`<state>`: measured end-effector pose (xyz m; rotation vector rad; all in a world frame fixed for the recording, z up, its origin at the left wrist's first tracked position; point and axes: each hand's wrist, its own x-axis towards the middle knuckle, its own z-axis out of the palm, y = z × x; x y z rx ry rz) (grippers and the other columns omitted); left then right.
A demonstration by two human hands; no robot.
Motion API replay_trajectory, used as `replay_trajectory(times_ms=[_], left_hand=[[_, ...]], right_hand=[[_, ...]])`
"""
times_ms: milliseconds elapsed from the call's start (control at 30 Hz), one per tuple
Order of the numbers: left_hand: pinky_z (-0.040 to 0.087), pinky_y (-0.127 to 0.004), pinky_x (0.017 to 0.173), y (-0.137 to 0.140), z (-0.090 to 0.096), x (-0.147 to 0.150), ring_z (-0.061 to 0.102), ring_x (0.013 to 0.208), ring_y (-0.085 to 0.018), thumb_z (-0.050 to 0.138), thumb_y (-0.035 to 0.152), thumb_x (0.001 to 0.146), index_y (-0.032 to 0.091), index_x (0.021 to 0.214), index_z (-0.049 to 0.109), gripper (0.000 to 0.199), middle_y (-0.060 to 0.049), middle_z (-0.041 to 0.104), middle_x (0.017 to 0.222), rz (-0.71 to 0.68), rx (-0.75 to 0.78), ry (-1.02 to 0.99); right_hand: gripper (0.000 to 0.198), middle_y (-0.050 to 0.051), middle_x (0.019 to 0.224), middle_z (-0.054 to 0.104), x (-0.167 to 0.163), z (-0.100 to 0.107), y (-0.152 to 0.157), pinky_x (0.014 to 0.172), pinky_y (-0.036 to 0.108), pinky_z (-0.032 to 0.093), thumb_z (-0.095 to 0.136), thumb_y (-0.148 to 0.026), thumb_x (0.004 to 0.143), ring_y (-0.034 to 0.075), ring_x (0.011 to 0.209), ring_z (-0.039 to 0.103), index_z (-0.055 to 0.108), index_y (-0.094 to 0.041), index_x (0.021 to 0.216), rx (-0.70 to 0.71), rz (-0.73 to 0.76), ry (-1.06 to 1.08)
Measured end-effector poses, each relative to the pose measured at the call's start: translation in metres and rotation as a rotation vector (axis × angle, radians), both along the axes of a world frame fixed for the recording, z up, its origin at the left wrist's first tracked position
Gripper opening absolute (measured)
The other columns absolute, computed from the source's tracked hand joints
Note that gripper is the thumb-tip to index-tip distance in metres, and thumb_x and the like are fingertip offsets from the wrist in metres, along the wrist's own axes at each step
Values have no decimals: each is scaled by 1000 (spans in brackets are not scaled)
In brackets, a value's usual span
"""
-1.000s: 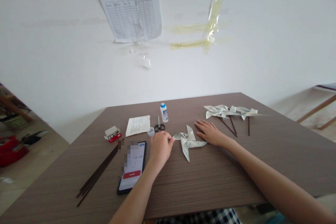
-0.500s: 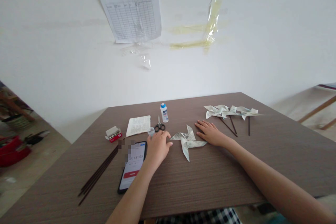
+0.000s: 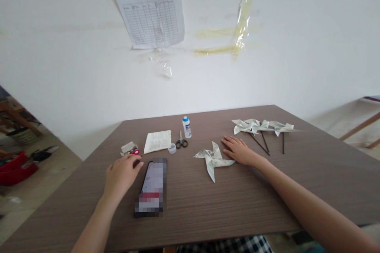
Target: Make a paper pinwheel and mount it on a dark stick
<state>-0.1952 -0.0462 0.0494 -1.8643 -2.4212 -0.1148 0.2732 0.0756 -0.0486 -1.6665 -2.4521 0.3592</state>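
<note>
My left hand point(image 3: 124, 172) is over the left side of the table, just in front of a small red-and-white box point(image 3: 130, 148). Its fingers curve down loosely, thumb apart from them, and no held thing shows. The dark sticks on that side are hidden behind this hand and forearm, apart from perhaps a tip by the fingers. My right hand point(image 3: 239, 151) lies flat on the tabletop, fingers spread, beside one blade of a folded printed-paper pinwheel point(image 3: 213, 160). To the left hand's right is a phone point(image 3: 151, 187), its screen partly blurred.
Behind the phone are a paper pad point(image 3: 157, 141), a roll of clear tape point(image 3: 171, 148), black-handled scissors point(image 3: 181, 143) and a blue-capped white bottle point(image 3: 187, 127). Several paper pinwheels point(image 3: 252, 125) on dark sticks point(image 3: 283, 143) lie at the right back. A wall point(image 3: 208, 87) stands behind the table.
My left hand has moved left, from beside the pinwheel across the phone to the box and sticks. The tape roll and phone are now uncovered. My right hand has stayed put.
</note>
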Motion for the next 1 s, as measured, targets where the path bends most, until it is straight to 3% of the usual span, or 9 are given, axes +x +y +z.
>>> replay_trajectory(times_ms=[133,433,667,1000], left_hand=[[54,-71,122,-13,-10,-26,72,147,-48,53,33,115,28,128,91,41,-19,79,158,83,23,51],[48,-78,125,-20,-19,-38,70,148,-51,53,32,115,29,110,96,43,-21,80,154,94,45,39],[49,-74,127,-16,-24,-35,71,146,-48,54,27,112,30,99,95,43,-17,82,152,110,39,51],[50,-74,126,-6,-22,-30,76,140,-46,58,24,112,26,99,92,36,-19,86,144,106,47,-8]], right_hand=[[66,16,194,42,-1,-1,0,145,71,31,49,-48,119,43,181,35,55,-26,181,4,0,-10],[65,16,193,44,-2,5,-4,145,71,31,51,-48,119,43,180,37,57,-27,180,11,2,5],[64,15,192,46,-2,3,-3,145,71,32,53,-47,118,44,180,39,58,-28,179,24,-6,0],[66,15,195,41,-2,6,-4,146,71,30,49,-47,119,41,182,34,53,-27,182,-12,-7,-11]])
